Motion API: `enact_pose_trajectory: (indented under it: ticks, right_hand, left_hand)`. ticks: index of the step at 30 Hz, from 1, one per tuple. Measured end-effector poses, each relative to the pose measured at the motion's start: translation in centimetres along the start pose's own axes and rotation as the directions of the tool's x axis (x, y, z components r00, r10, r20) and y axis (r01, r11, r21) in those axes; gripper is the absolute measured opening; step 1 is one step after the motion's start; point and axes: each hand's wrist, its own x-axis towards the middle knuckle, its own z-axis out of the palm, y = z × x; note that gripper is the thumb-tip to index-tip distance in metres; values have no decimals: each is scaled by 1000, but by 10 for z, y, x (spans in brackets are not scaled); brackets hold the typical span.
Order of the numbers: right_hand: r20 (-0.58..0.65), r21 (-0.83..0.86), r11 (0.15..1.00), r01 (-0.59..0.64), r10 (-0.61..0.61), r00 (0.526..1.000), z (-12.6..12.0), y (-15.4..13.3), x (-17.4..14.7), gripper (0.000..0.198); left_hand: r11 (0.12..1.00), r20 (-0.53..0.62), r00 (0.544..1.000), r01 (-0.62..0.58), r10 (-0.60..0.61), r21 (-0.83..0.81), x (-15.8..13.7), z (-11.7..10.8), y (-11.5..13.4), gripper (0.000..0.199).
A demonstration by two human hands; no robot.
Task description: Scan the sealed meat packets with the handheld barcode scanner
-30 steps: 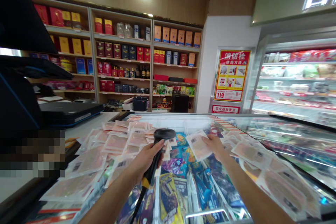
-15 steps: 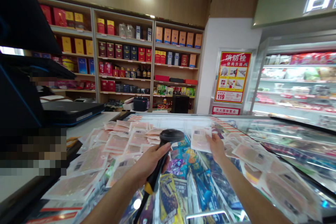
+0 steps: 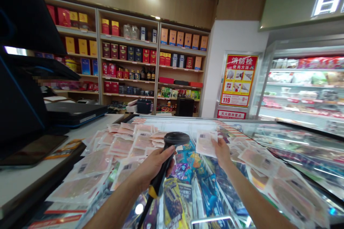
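My left hand (image 3: pixel 158 166) is closed round the handle of a black barcode scanner (image 3: pixel 176 139), whose head points away from me. A yellow band and a cable show at the handle's lower end. My right hand (image 3: pixel 221 150) pinches the right edge of a clear flat packet (image 3: pixel 205 143) with a barcode label, held up just right of the scanner head. Similar flat packets of pinkish slices (image 3: pixel 92 162) lie spread on the glass to the left. More such packets (image 3: pixel 290 193) overlap on the right side.
Under both hands, a glass-topped freezer holds colourful ice-cream wrappers (image 3: pixel 172 204). On the left, a counter (image 3: pixel 16 189) carries a black checkout machine (image 3: pixel 75 112) and a phone (image 3: pixel 32 150). Shelves of boxes (image 3: pixel 129 55) and a lit cooler (image 3: pixel 306 86) stand behind.
Both hands, the scanner and the packet keep nearly the same places. The view has shifted very slightly, and the lit sign at the top right shows different characters.
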Motion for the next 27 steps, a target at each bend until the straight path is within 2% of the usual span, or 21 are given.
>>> enact_pose_trajectory:
  ticks: [5,9,12,16,19,21,24,27]
  right_hand:
    - [-5,-51,999,7,-7,1000,0,1,0,35]
    - [-5,-24,1000,-10,10,1000,1,-1,-3,38]
    - [-11,-7,999,-42,42,999,1,-7,-6,35]
    - [-38,-30,996,-83,82,996,7,-20,-9,32]
    - [-71,33,992,-124,126,990,24,-31,-9,37]
    - [-31,71,988,-134,136,990,42,-35,-9,42]
    - [30,-21,994,-107,108,994,75,-37,-12,48]
    - [9,-123,986,-109,111,994,105,-38,-18,54]
  left_hand:
    - [1000,30,1000,5,-5,-7,-3,2,0,35]
    - [1000,35,999,-2,2,3,-4,2,-1,34]
    - [999,-40,998,-38,37,-3,-3,-4,0,34]
    - [999,-234,971,-45,51,30,-3,-21,5,35]
    - [998,-327,943,-49,57,33,-5,-37,7,37]
    - [998,-358,932,-55,55,9,-8,-47,7,38]
    - [998,-409,911,-66,54,-14,-15,-58,7,39]
    - [998,-447,893,-66,52,-16,-25,-68,7,39]
